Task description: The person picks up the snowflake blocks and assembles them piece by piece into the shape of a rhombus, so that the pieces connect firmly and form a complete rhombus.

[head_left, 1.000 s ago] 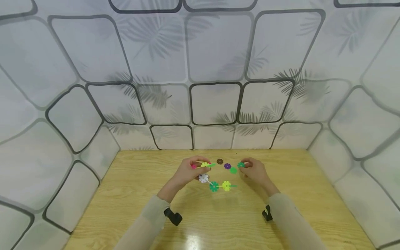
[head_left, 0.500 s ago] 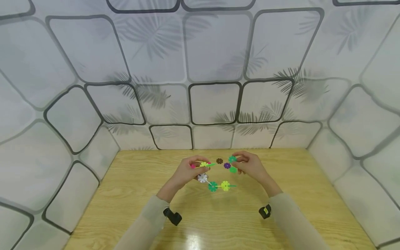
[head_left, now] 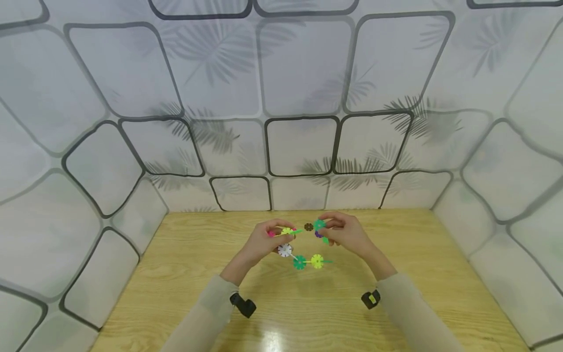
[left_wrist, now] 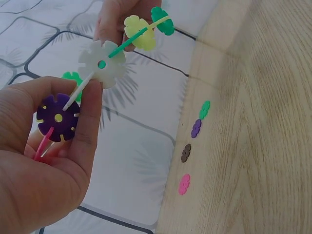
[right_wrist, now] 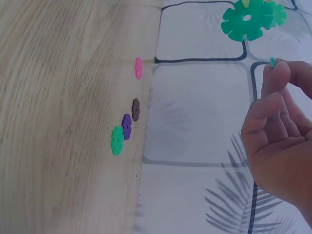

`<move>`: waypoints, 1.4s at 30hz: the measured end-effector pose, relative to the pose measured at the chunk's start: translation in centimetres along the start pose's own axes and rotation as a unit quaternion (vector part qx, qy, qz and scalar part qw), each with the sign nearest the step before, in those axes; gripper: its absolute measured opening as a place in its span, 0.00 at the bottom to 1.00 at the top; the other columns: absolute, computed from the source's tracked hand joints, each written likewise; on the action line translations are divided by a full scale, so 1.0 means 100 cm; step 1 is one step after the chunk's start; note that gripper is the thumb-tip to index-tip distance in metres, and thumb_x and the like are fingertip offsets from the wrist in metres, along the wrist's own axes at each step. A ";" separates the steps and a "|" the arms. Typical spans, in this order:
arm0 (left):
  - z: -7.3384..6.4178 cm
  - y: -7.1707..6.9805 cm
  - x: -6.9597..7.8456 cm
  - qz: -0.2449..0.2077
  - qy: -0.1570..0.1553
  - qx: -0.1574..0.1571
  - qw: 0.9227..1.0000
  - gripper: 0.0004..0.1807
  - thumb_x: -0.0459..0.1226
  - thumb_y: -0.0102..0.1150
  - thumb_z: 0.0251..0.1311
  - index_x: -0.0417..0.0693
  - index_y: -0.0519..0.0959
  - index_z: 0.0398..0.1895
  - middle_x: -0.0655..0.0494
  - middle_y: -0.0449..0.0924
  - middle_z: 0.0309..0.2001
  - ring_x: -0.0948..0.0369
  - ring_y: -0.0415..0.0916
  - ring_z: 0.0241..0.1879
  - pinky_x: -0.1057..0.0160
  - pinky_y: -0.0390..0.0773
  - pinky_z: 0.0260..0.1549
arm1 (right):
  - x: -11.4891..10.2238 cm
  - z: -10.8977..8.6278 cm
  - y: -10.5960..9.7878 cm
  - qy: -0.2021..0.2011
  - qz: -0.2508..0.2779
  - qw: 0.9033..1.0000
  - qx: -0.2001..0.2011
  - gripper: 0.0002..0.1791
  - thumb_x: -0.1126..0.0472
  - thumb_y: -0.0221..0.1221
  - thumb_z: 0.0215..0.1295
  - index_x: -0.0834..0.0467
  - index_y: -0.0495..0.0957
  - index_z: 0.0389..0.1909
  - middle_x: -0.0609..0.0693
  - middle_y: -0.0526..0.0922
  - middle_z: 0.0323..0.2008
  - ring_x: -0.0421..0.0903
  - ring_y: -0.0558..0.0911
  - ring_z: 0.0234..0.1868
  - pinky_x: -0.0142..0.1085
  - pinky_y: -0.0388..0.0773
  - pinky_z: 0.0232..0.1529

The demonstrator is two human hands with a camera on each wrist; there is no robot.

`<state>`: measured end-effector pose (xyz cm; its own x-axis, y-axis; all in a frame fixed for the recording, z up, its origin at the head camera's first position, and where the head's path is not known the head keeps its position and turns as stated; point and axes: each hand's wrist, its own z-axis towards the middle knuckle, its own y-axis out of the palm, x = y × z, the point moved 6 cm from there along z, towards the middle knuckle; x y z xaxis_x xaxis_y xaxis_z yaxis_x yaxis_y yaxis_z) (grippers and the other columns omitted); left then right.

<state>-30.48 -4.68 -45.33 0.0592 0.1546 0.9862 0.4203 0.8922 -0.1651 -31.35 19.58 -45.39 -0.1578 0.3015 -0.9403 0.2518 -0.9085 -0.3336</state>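
Nearest are two pale sleeves, left [head_left: 198, 313] and right [head_left: 415, 310], each with a small black wrist camera at its cuff, left [head_left: 243, 305] and right [head_left: 371, 299]. Beyond them, a curved chain of notched plastic discs [head_left: 300, 262] hangs from the left hand [head_left: 264, 242], with green, yellow and white pieces along its lower arm. The left thumb and fingers are clamped on the chain, around a purple chain disc [left_wrist: 58, 118]. Across from it, the right hand [head_left: 352, 237] pinches a separate green disc [head_left: 319, 224] between thumb and fingertip, its other fingers bent. This disc appears apart from the chain. Farther off, on the wood-grain table [head_left: 281, 313], four loose discs lie in a line: green [right_wrist: 117, 141], purple [right_wrist: 126, 126], brown [right_wrist: 136, 109] and pink [right_wrist: 138, 68], the green and purple ones close together. Behind the table rises a whitish wall covering [head_left: 303, 146] printed with rounded dark outlines and grey fronds.
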 end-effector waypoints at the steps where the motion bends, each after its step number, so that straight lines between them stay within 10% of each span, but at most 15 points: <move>1: 0.000 0.000 0.000 0.000 0.000 0.000 1.000 0.17 0.37 0.69 0.69 0.48 0.84 0.60 0.47 0.89 0.44 0.63 0.85 0.29 0.48 0.91 0.35 | -0.001 0.000 0.001 -0.001 0.003 1.000 -0.002 0.24 0.57 0.70 0.70 0.57 0.80 0.64 0.57 0.89 0.44 0.49 0.83 0.27 0.36 0.79 0.27; 42: 0.001 0.003 0.001 -0.007 -0.001 0.000 1.000 0.17 0.37 0.69 0.69 0.46 0.84 0.59 0.37 0.88 0.49 0.65 0.83 0.28 0.63 0.88 0.30 | -0.022 -0.002 0.025 -0.019 0.037 0.998 -0.036 0.24 0.55 0.69 0.71 0.58 0.78 0.63 0.49 0.89 0.34 0.74 0.80 0.32 0.34 0.77 0.25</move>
<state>-30.46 -4.34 -45.27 0.0511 0.1429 0.9884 0.4206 0.8946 -0.1510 -30.15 16.75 -44.21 -0.1712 0.2212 -0.9601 0.3328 -0.9042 -0.2676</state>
